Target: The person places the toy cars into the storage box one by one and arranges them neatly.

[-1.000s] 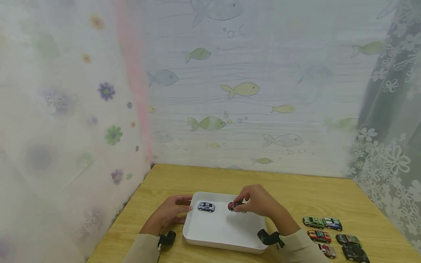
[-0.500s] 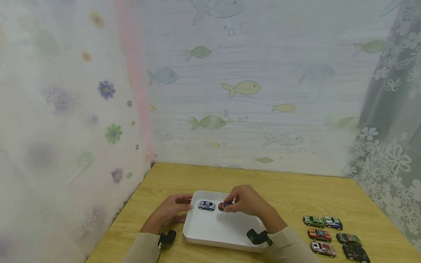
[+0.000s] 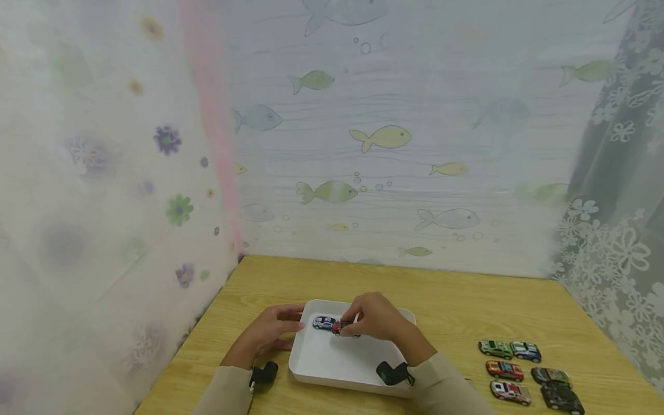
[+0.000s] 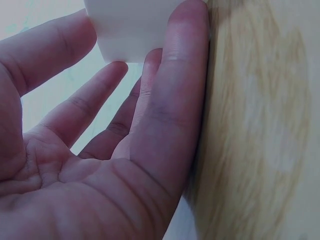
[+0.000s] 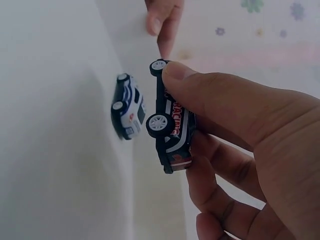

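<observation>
Between thumb and fingers, my right hand [image 3: 377, 317] pinches a small red-and-black toy car [image 5: 176, 145] with "RACING" lettering on its side. It is over the far part of a white tray [image 3: 332, 366], to the right of a white-and-blue toy car [image 3: 323, 323] that sits in the tray. In the right wrist view a gap shows between the two cars. My left hand [image 3: 267, 331] touches the tray's left side with fairly straight fingers. One of its fingers [image 4: 167, 110] lies along the wooden tabletop in the left wrist view; the tray's wall [image 4: 131, 32] meets the fingertips.
Right of the tray, several more toy cars stand on the wooden table [image 3: 441, 300]: a green one [image 3: 495, 348], a red-and-orange one [image 3: 504, 370], a white-and-red one [image 3: 510, 392] and a black one [image 3: 562, 399] among them. Patterned curtains [image 3: 394, 86] hang behind the table and at both sides.
The right hand has moved left across the tray with the red-and-black toy car, bringing it close to the white-and-blue one. My left hand has stayed at the tray's left side.
</observation>
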The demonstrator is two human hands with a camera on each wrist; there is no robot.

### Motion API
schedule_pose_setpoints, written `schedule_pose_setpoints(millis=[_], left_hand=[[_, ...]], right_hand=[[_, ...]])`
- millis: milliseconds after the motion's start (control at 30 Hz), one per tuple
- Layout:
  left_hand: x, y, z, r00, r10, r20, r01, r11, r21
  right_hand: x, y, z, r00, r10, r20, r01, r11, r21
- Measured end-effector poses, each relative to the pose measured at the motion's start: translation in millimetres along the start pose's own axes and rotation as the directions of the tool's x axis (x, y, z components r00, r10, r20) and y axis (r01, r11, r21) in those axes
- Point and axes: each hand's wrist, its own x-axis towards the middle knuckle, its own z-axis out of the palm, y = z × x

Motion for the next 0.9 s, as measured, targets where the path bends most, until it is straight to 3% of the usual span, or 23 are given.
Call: schedule_pose_setpoints(millis=[600,900], left_hand=[[0.6,0.5,-1.8,0.999,0.012,0.036,-0.011,1.000,-0.022],[1.8,-1.2,-3.5,0.995,0.038,0.088,-0.030,0.996,-0.085]], right_hand=[[21.6,-12,23,0.997,0.004,0.072,-0.005,1.000,0.009],[27.2,-14,30,0.997,-0.010,0.076,0.008,1.000,0.024]])
